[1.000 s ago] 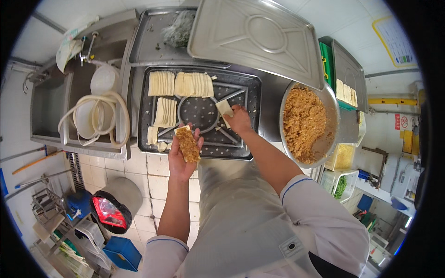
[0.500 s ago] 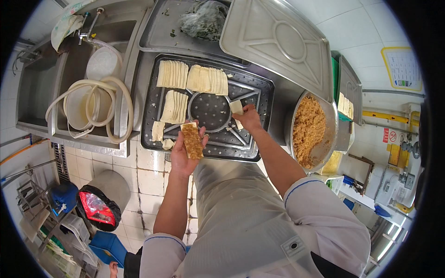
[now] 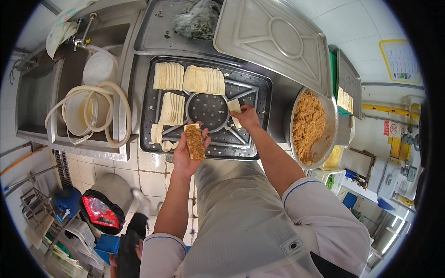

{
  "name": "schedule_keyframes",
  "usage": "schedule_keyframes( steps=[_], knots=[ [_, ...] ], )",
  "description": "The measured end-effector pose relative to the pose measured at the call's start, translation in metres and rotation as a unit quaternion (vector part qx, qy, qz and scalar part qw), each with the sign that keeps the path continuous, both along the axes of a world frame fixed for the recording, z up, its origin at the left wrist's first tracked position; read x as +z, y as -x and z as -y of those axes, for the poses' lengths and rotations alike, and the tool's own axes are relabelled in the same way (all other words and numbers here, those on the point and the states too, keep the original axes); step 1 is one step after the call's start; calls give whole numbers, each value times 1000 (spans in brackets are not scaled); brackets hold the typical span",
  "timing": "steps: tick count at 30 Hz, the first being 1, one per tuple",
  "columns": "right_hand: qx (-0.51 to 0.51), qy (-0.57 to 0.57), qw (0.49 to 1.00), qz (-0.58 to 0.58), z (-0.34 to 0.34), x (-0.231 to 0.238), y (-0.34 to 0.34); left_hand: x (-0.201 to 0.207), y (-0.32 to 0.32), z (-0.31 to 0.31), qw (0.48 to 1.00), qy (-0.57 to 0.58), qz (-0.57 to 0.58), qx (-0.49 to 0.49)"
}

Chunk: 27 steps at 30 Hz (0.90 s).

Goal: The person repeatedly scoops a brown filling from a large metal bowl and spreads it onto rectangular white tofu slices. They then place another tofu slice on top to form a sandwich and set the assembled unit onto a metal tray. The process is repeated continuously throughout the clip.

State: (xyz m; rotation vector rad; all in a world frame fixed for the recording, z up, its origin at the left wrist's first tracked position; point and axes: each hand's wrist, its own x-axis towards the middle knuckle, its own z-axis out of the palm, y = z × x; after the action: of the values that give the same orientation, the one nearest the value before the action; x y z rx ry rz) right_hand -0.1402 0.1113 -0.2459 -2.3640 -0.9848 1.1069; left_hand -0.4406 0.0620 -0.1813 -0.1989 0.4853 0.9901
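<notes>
My left hand (image 3: 183, 160) is palm up, with a pale rectangular slice covered in brown filling (image 3: 195, 143) lying along its palm and fingers. Whether the slice is tofu or dough, I cannot tell. Over the right part of the dark perforated tray (image 3: 252, 150), my right hand (image 3: 248, 118) pinches the edge of a bare pale slice (image 3: 234, 105). Rows of overlapping pale slices (image 3: 204, 80) fill the tray's far side. A shorter row (image 3: 173, 109) sits nearer, with broken bits (image 3: 168, 146) by the near left edge.
To the right stands a round metal bowl of brown minced filling (image 3: 308, 125). An upturned metal tray (image 3: 259, 34) and a bagged leafy heap (image 3: 197, 19) lie behind. At left is a sink (image 3: 121, 51) with a coiled hose (image 3: 123, 111). A person's dark-clothed leg (image 3: 132, 250) shows at lower left.
Another person's leg and shoe have come into view at lower left, beside the bin. My view has shifted slightly; both hands keep nearly the same hold and place.
</notes>
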Motion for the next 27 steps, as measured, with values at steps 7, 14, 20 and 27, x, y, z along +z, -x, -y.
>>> schedule_keyframes(
  steps=[7,14,20,27],
  knots=[
    [29,-60,995,79,5,-13,14,-2,-7,1,1000,14,16,-4],
    [9,-123,992,-31,10,-26,22,-4,-13,1,1000,14,1,-14],
    [-146,-108,929,-322,6,-18,22,-15,-23,-8,1000,-1,-11,-4],
    [-190,-68,840,-503,1,59,50,-34,-54,-28,999,21,-26,24]
  ],
)
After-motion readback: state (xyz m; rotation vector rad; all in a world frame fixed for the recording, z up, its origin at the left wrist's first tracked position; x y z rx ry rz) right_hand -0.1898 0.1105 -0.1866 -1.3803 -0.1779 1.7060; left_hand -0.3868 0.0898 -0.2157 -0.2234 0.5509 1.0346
